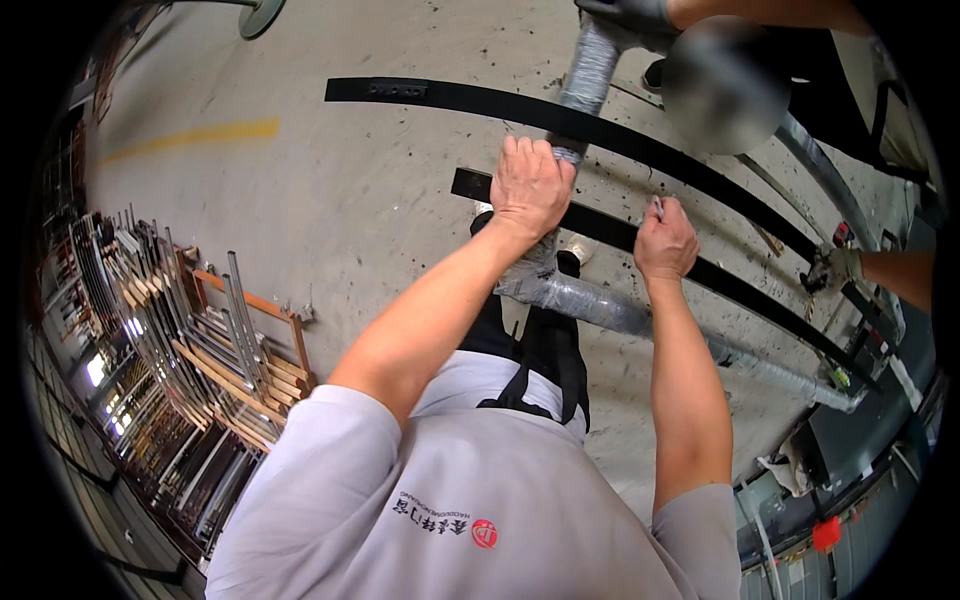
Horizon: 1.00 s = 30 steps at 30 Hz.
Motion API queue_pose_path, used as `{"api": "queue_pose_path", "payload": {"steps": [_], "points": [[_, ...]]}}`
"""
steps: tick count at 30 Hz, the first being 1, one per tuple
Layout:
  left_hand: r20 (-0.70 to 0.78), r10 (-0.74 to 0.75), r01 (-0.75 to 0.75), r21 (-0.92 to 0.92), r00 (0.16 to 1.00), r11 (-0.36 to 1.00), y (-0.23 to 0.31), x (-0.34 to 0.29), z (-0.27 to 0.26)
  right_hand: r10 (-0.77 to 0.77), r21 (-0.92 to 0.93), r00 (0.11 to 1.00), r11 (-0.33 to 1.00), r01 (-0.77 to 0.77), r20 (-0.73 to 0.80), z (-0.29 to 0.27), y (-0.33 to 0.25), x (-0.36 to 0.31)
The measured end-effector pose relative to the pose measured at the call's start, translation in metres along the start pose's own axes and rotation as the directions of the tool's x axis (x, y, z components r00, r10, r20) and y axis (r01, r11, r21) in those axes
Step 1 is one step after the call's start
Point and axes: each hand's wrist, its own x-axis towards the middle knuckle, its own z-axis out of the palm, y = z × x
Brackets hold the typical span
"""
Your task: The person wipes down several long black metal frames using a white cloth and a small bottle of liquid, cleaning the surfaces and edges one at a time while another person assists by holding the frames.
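Two long, flat black bars lie side by side across a stand wrapped in clear film. Over the nearer black bar, close to its left end, my left hand is closed with its fingers curled round it. My right hand makes a fist beside the same bar, farther along to the right. A small pale bit shows at the top of that fist, too little to name. The farther black bar lies beyond both hands, with small holes near its left end.
The film-wrapped stand has an arm running right. A co-worker's gloved hand is at the farther bar's right end; another dark glove rests on the stand's far end. Racks of metal profiles stand at left on the concrete floor.
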Motion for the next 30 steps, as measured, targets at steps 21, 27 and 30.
{"api": "queue_pose_path", "payload": {"steps": [21,27,30], "points": [[0.0,0.1,-0.098,0.17,0.995,0.981,-0.02,-0.001,0.003,-0.032,0.007,0.999,0.999,0.032,0.032,0.003,-0.004,-0.005],[-0.147,0.099,-0.092,0.052,0.984,0.994,0.001,-0.003,0.006,0.022,-0.027,0.994,0.999,-0.019,0.103,0.005,0.008,-0.004],[-0.156,0.149,-0.136,0.09,0.976,0.987,-0.026,-0.002,0.001,-0.009,-0.03,0.996,0.999,0.011,0.087,0.004,0.007,-0.004]]}}
